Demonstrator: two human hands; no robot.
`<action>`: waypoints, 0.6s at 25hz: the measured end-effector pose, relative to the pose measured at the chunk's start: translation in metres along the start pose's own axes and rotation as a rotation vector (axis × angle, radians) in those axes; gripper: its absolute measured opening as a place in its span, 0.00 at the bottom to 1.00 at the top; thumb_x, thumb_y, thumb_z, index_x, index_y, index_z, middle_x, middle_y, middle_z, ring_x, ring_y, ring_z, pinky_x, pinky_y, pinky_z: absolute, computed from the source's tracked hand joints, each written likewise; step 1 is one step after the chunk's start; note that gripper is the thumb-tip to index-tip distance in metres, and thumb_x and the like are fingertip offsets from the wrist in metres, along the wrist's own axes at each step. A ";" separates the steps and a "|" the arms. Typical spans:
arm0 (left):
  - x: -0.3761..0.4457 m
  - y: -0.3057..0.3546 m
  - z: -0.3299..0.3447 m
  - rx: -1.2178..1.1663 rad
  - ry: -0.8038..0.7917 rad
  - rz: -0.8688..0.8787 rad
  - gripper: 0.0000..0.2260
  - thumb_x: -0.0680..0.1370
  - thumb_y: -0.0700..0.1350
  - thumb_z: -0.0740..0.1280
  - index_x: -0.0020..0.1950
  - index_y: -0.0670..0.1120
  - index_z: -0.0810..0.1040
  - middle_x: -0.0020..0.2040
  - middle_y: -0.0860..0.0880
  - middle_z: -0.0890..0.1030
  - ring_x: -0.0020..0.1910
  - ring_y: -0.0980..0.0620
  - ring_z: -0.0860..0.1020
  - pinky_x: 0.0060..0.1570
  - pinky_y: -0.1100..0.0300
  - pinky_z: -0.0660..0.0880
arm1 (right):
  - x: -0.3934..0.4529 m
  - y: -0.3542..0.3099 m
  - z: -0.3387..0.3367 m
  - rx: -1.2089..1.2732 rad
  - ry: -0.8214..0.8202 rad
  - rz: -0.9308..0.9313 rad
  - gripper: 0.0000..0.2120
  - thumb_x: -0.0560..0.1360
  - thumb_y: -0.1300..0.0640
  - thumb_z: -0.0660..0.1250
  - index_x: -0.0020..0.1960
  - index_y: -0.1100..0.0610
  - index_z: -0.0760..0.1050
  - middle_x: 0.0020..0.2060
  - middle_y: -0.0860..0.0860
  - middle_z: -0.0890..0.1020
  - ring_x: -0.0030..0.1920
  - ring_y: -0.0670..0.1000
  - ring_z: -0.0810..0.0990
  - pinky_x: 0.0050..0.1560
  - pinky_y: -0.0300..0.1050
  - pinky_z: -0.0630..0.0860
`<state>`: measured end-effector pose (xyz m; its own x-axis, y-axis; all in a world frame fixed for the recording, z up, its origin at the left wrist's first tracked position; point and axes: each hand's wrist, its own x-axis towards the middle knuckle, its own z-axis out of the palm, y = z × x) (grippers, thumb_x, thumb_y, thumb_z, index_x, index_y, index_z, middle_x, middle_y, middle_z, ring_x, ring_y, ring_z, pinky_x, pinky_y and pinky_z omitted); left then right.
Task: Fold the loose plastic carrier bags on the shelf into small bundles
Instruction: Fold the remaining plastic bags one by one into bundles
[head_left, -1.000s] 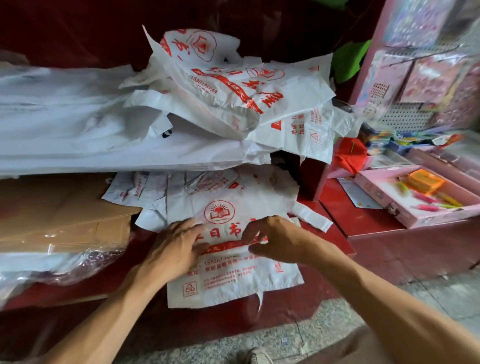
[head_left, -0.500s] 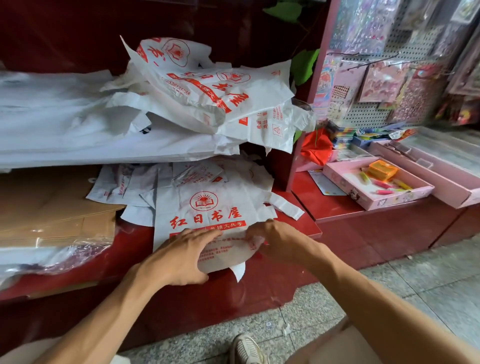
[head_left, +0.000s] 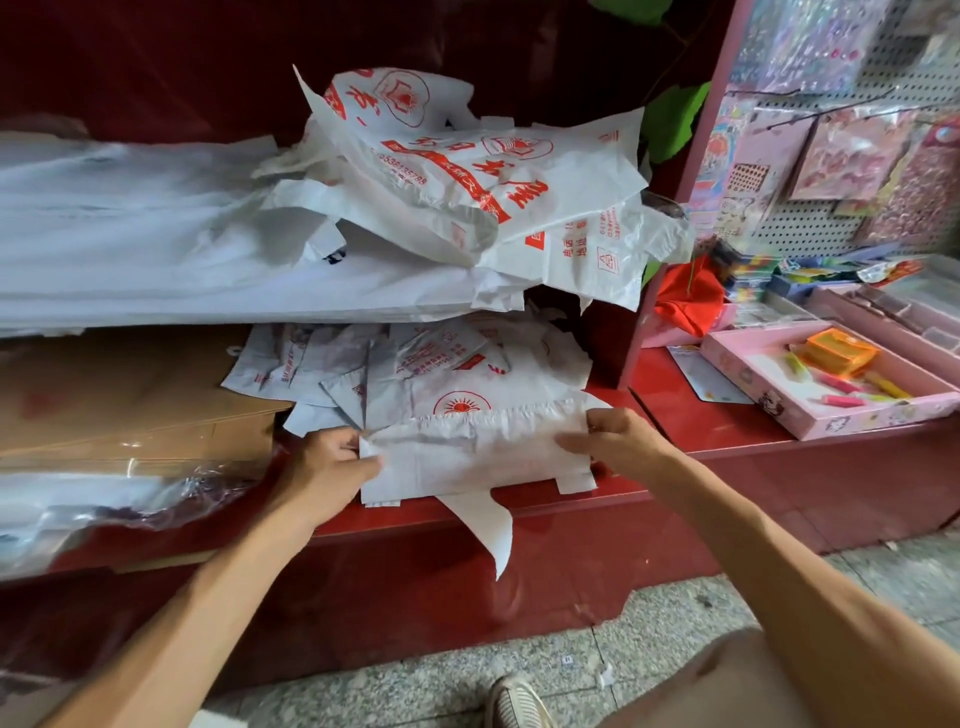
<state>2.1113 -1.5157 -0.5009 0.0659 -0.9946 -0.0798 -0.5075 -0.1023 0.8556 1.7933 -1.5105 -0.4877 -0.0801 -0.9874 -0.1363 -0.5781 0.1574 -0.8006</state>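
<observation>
A white carrier bag with red print (head_left: 478, 457) lies on the red shelf (head_left: 550, 506), its lower half folded up over the print so its blank back faces me. My left hand (head_left: 324, 467) pinches the fold's left edge. My right hand (head_left: 613, 441) pinches its upper right corner. A handle strip of the bag hangs down over the shelf's front edge. Several more loose bags (head_left: 374, 364) lie flat behind it, and a heap of crumpled printed bags (head_left: 467, 176) sits higher up.
A stack of white plastic sheets (head_left: 156, 249) and flat brown cardboard (head_left: 119, 395) fill the left side. To the right stand a pink tray of small stationery (head_left: 831, 384), a red cloth (head_left: 688, 296) and a pegboard of sticker packs (head_left: 841, 145). My shoe (head_left: 517, 701) is on the speckled floor.
Both hands lifted the bag's lower half and folded it up over the printed front, which now shows its blank back. The hands moved apart to the fold's two ends.
</observation>
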 end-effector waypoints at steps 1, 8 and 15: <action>0.002 -0.003 0.000 0.031 -0.001 -0.033 0.05 0.74 0.41 0.72 0.42 0.49 0.80 0.36 0.49 0.85 0.40 0.49 0.81 0.41 0.60 0.71 | 0.001 0.000 0.001 -0.078 -0.040 0.012 0.16 0.74 0.57 0.73 0.30 0.55 0.72 0.23 0.46 0.69 0.23 0.43 0.66 0.24 0.35 0.61; 0.007 -0.010 0.010 0.572 0.190 0.420 0.19 0.72 0.46 0.72 0.61 0.49 0.74 0.53 0.52 0.79 0.53 0.49 0.77 0.52 0.52 0.74 | 0.021 0.007 0.015 -0.377 0.078 0.012 0.08 0.72 0.55 0.71 0.39 0.58 0.75 0.31 0.51 0.77 0.30 0.50 0.74 0.29 0.40 0.66; 0.005 0.001 0.029 0.672 -0.264 0.530 0.33 0.71 0.65 0.59 0.72 0.50 0.68 0.71 0.53 0.70 0.70 0.51 0.69 0.69 0.58 0.64 | 0.021 0.001 0.027 -0.603 -0.078 -0.425 0.25 0.68 0.44 0.73 0.63 0.48 0.75 0.62 0.46 0.75 0.60 0.52 0.72 0.62 0.51 0.70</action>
<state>2.0860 -1.5214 -0.5154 -0.4776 -0.8769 0.0550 -0.8167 0.4661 0.3401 1.8132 -1.5309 -0.5068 0.2950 -0.9539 0.0549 -0.8938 -0.2958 -0.3371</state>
